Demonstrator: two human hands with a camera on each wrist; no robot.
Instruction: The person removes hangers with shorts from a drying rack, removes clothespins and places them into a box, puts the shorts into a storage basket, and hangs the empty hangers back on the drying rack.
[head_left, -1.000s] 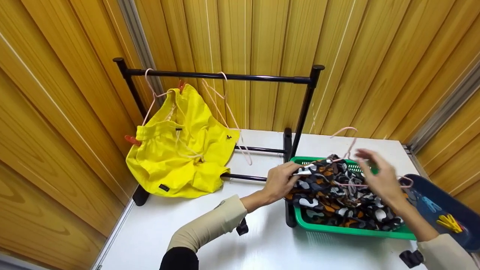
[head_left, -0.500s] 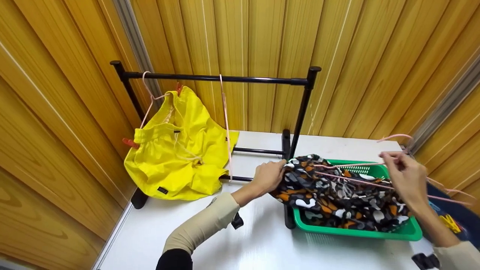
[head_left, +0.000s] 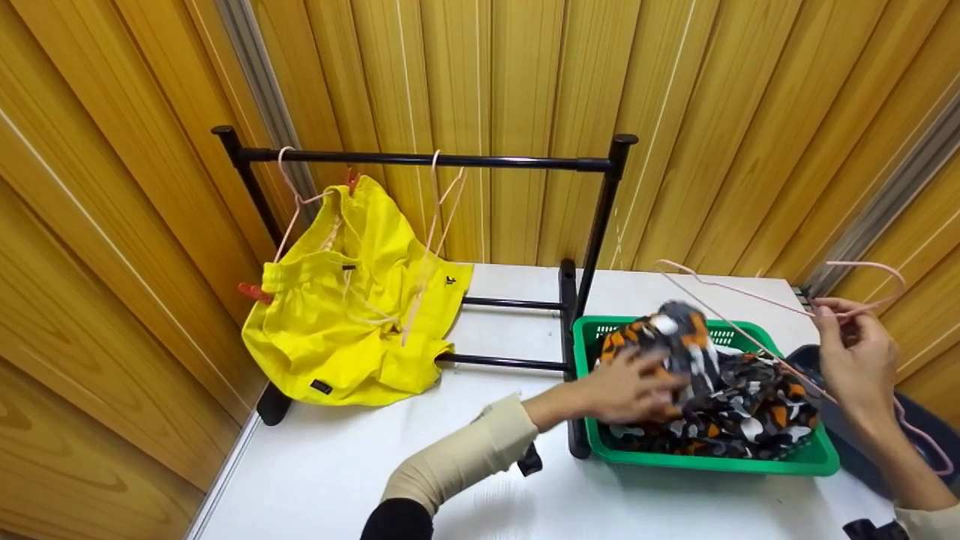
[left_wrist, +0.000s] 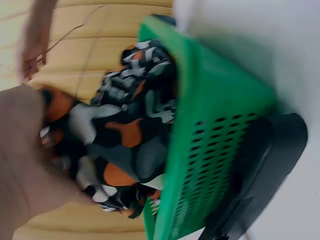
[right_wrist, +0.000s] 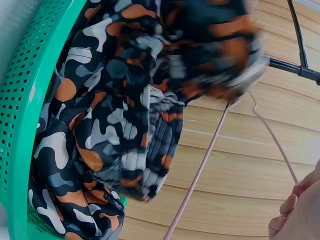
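A garment (head_left: 750, 405) in black, grey, white and orange camouflage print lies bunched in the green basket (head_left: 720, 465), its gathered waistband visible in the right wrist view. My left hand (head_left: 630, 390) is on its left part, fingers spread and blurred, with a raised fold of cloth beside them. In my right hand (head_left: 859, 360) I pinch a pink hanger (head_left: 750, 295) just below its hook. The hanger is tilted, one end above the basket and apart from the cloth. In the right wrist view, the hanger (right_wrist: 200, 177) crosses in front of the wall.
Yellow shorts (head_left: 337, 330) hang from the black rack (head_left: 517, 160) on a hanger, with red clips (head_left: 255, 292). A bare pink hanger (head_left: 433, 210) hangs beside them. The basket stands against the rack's right foot. A dark blue basin (head_left: 859, 450) sits to the right. Wood-look walls enclose the table.
My right hand took hold of the hanger, drew it rightward off the garment and raised it. My left hand moved right from the waistband's edge over the basket, flipping the cloth. The rack's bare hanger swung.
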